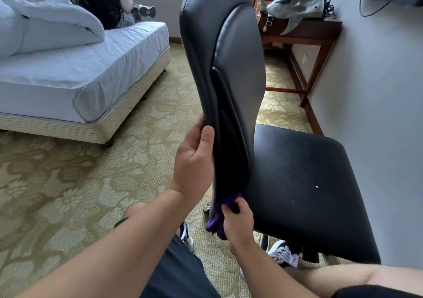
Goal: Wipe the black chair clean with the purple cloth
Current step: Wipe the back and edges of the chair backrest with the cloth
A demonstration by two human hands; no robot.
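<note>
The black chair (297, 183) stands in front of me, its tall padded backrest rising at centre and its flat seat to the right. My left hand (194, 160) grips the left edge of the backrest low down, thumb on the front side. My right hand (238, 220) is closed on the bunched purple cloth (217, 217), pressing it against the bottom of the backrest where it meets the seat. Part of the cloth hangs below my fingers. A small white speck lies on the seat.
A bed (68, 73) with white sheets and a duvet fills the left. A wooden desk (304, 34) with a grey plush toy stands behind the chair against the right wall (377, 92). Patterned carpet (68, 194) covers the floor. Another person sits behind the bed.
</note>
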